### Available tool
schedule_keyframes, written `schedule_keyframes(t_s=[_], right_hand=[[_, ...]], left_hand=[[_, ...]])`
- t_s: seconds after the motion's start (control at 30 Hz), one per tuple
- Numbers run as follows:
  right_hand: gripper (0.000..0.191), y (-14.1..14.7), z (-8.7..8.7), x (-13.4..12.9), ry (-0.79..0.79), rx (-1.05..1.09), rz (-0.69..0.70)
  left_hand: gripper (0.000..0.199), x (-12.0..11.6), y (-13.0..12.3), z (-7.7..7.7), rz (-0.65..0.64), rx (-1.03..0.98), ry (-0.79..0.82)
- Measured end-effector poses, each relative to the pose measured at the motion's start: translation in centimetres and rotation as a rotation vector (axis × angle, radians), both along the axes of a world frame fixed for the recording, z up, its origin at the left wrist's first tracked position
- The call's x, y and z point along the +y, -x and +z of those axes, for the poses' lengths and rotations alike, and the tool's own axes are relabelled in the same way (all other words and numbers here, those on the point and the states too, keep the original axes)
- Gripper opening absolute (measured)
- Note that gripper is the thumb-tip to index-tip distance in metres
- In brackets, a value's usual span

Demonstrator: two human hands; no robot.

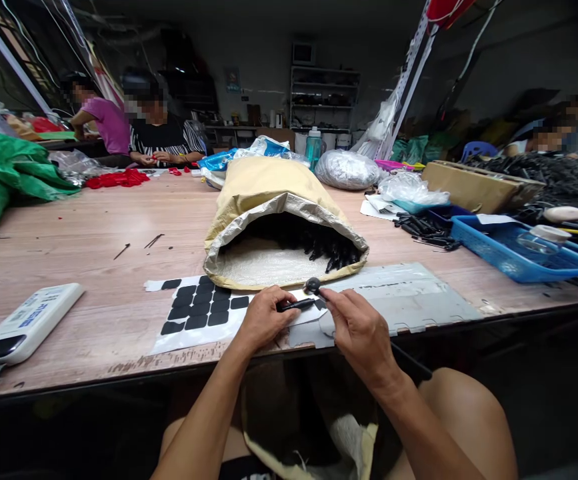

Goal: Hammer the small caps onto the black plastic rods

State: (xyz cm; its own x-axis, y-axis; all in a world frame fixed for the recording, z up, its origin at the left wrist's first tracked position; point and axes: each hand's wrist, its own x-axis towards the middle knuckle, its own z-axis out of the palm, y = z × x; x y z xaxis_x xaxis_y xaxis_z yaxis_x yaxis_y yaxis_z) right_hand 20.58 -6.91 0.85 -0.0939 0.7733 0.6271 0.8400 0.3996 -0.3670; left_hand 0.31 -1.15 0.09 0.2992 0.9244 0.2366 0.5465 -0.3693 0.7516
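At table's near edge, left hand [263, 320] grips a slim black part [296, 305] steady while right hand [356, 327] pinches its round black head [312, 285], just before an open sack [279, 227] of black parts.

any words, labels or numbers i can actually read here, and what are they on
None can be read.
White power bank: blue markings, too blurred to read.
Poster on the back wall: too small to read.
Sheet of black pads beside the left hand: no print.
Paper sack: no print visible.
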Motion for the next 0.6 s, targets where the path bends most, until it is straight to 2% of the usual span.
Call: schedule_keyframes(t_s=[0.07, 0.27, 0.4, 0.6], right_hand=[[0.037, -0.2, 0.0, 0.0, -0.024, 0.026, -0.018], [0.036, -0.7, -0.4, 0.3, 0.067, -0.006, -0.023], [0.032, -2.2, -0.3, 2.2, 0.017, 0.002, -0.102], [0.025, -4.3, -1.5, 5.1, 0.07, -0.189, -0.133]], left_hand=[[0.015, 0.0, 0.0, -0.1, 0.007, 0.006, 0.007], [0.015, 0.0, 0.0, -0.1, 0.019, 0.009, 0.014], [0.015, 0.0, 0.0, 0.1, 0.02, 0.028, 0.015], [0.019, -0.1, 0.1, 0.5, -0.002, 0.042, 0.019]])
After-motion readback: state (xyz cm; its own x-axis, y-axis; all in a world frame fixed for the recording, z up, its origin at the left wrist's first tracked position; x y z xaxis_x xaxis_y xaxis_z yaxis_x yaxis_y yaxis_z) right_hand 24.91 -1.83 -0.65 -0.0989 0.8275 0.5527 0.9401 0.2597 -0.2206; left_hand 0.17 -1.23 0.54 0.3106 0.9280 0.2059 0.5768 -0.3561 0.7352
